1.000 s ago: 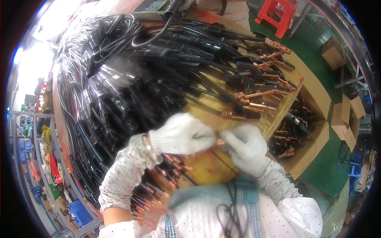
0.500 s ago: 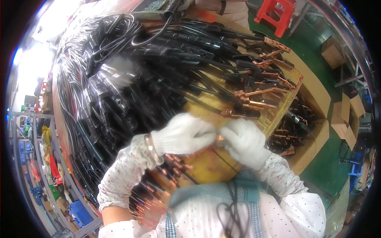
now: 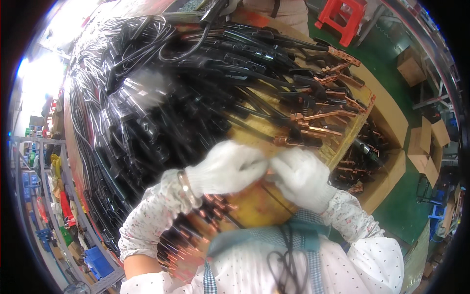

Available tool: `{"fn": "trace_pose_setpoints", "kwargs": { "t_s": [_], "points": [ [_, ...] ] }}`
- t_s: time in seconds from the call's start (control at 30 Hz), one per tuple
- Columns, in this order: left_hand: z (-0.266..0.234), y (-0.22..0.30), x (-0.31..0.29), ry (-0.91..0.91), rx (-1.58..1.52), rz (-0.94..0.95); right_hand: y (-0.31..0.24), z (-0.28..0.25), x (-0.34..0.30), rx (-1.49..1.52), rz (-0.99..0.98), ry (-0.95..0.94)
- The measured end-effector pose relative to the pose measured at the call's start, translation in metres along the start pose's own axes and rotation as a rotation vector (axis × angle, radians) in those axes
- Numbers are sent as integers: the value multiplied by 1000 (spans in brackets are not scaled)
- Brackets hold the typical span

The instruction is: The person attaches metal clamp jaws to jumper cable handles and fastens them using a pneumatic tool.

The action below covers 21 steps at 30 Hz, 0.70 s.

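Note:
Both hands wear white gloves and meet over the yellow tabletop [image 3: 259, 203], close to my body. My left hand [image 3: 227, 167] is closed, thumb and fingers pinched together. My right hand [image 3: 301, 177] is also closed, its fingertips almost touching the left ones. Between the fingertips a sliver of a small copper-coloured part [image 3: 270, 171] shows; the gloves hide the rest. Just beyond the hands lie black-handled cable clamps with copper jaws [image 3: 325, 115]. By my left forearm lies a bunch of copper-tipped rods [image 3: 215, 210].
A large heap of black cables [image 3: 181, 112] covers the left and far side. At the right, a cardboard box [image 3: 387, 181] holds more copper-jawed parts. A red stool [image 3: 341, 19] stands at the far right, and open cartons [image 3: 428, 149] sit on the green floor.
My hands stay together in nearly the same place. The right hand has turned slightly, and less of the copper-coloured part shows between the fingertips.

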<state>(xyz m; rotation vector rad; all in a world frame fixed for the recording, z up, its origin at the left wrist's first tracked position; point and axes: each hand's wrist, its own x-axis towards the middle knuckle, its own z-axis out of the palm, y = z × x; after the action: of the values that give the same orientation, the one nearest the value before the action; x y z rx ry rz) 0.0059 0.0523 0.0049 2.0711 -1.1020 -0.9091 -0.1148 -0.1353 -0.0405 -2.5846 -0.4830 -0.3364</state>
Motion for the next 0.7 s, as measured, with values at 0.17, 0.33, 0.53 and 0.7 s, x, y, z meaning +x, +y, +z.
{"fn": "trace_pose_setpoints", "kwargs": {
  "t_s": [0.17,0.33,0.53,0.7],
  "points": [
    [3,-3,-2,8,87,35,0,6,-1,24,-9,10],
    [5,-12,0,15,185,101,3,10,-2,32,36,19],
    [8,-10,0,135,570,251,3,11,-3,54,78,-14],
    [15,-7,-5,162,666,176,1,7,1,48,73,-51]
  ]
}}
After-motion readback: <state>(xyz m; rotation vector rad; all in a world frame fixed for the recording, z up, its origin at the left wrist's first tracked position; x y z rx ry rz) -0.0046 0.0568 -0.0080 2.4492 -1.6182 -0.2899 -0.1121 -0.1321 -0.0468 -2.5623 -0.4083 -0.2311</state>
